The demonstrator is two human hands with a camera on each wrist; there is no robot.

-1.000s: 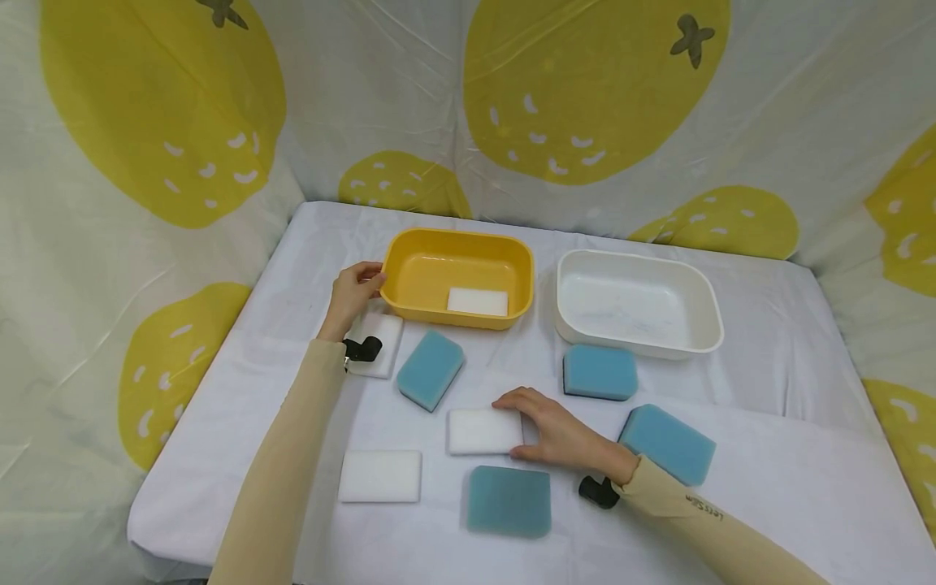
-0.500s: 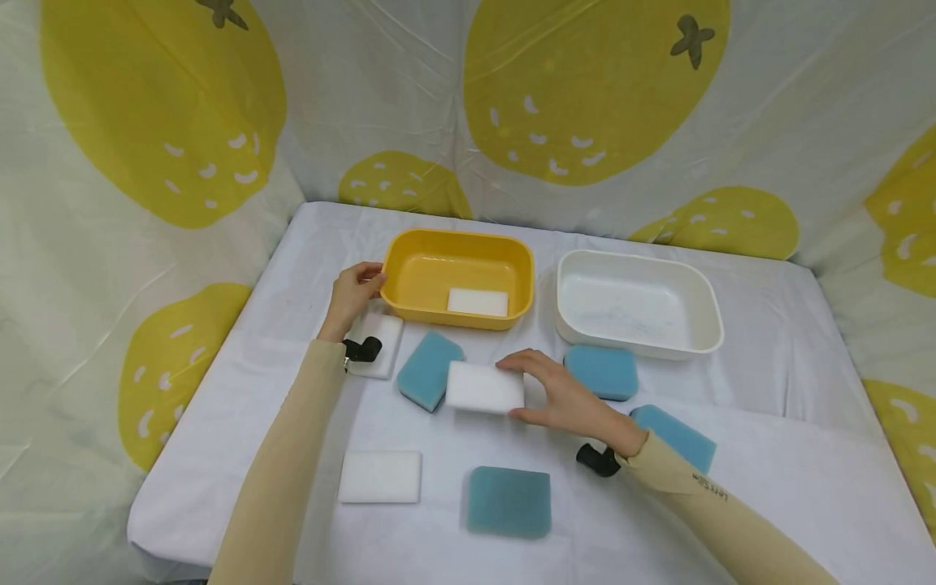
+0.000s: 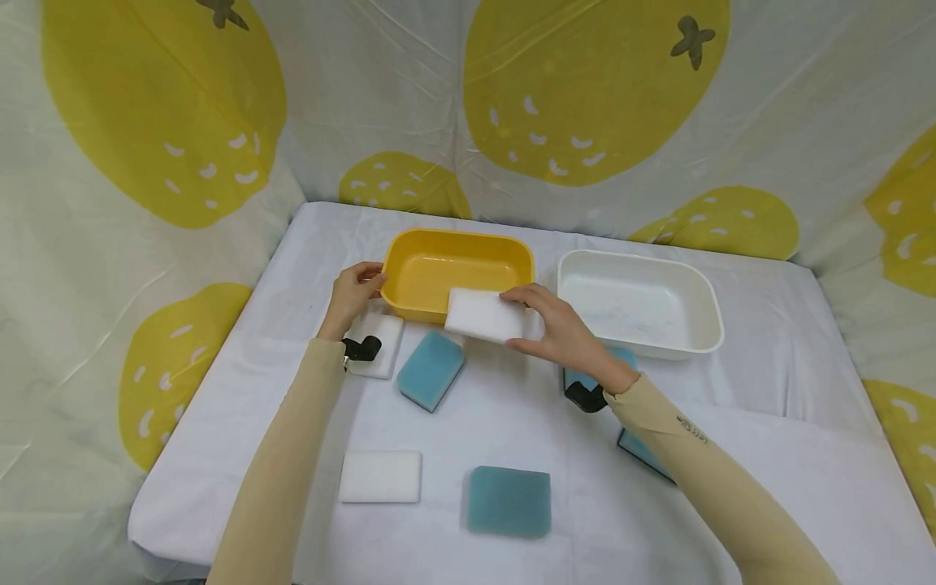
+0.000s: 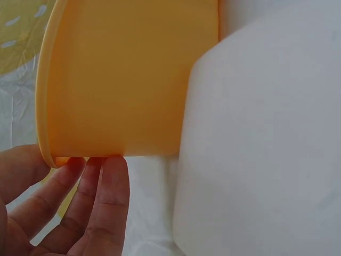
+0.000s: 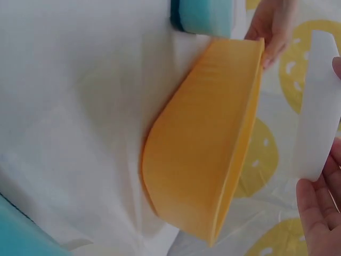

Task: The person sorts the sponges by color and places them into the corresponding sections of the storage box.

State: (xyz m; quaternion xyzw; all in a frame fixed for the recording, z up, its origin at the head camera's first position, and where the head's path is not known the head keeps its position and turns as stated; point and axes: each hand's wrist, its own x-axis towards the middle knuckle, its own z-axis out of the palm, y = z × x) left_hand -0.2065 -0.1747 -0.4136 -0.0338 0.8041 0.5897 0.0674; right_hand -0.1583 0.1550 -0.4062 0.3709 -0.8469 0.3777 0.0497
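Note:
My right hand (image 3: pixel 561 331) pinches a white melamine sponge (image 3: pixel 480 315) by its right end, thumb on the near edge and fingers on the far one. The sponge overlaps the front rim of the yellow plastic tub (image 3: pixel 418 280) in the head view; from the right wrist, the white sponge (image 5: pixel 318 106) shows raised beyond the tub's rim. My left hand (image 3: pixel 351 299) holds the tub's left end. In the left wrist view its thumb (image 4: pixel 24 165) lies at the rim and the fingers touch the wall. The white sponge inside the tub is hidden now.
A white tub (image 3: pixel 639 301) stands right of the yellow one. White sponges (image 3: pixel 380 477) (image 3: pixel 383 345) and blue sponges (image 3: pixel 431 370) (image 3: pixel 509 501) lie on the white cloth. Two more blue sponges are partly covered by my right arm.
My right hand has lifted the white sponge off the cloth and carried it away from me to the yellow tub's front rim. The left hand has stayed at the tub.

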